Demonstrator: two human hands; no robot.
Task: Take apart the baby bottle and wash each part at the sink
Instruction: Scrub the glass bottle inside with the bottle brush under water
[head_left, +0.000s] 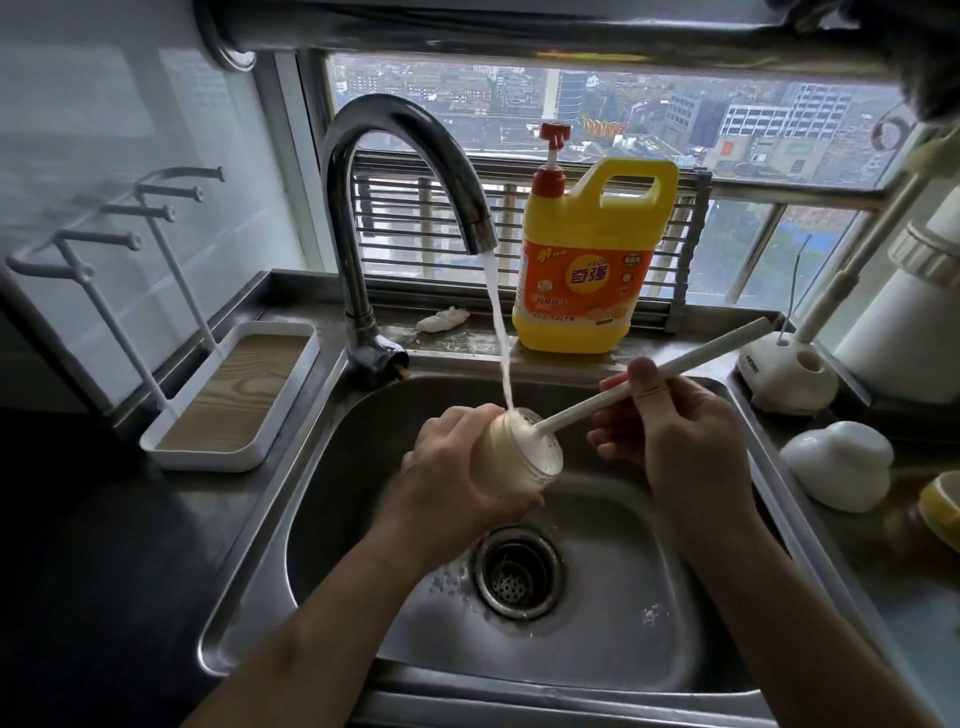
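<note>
The bottle body (511, 462) is in my left hand (452, 467), held over the middle of the sink (353, 467), above and just behind the drain strainer (519, 571). It lies tipped on its side with the open mouth turned to the right, and my fingers and thumb are curled round its base and wall. The bottle brush (649, 375) goes in through that mouth: its bristled head is inside the bottle, and its long white handle slants up and to the right. My right hand (675, 431) pinches the handle near its middle, thumb on top, the other fingers curled beneath. The far end of the handle sticks out past my hand towards the right-hand table.

A stream of water (497, 332) runs from the curved chrome faucet (400, 150) and lands on the upper rim of the bottle mouth, right where the brush enters. Drops and a little foam lie on the sink floor around the strainer.

Behind the sink, on the ledge below the window, stands a yellow detergent jug (587, 260) with a red pump top. A small white scrap (441, 319) lies on the ledge between the jug and the faucet base. On the table to the left is a white drying rack (234, 400) with a wood-look tray and bare pegs. On the table to the right sit a white brush stand (789, 376), a white dome-shaped cap (836, 462) nearer to me, and a yellow part (941, 506) cut off by the edge of the view.
</note>
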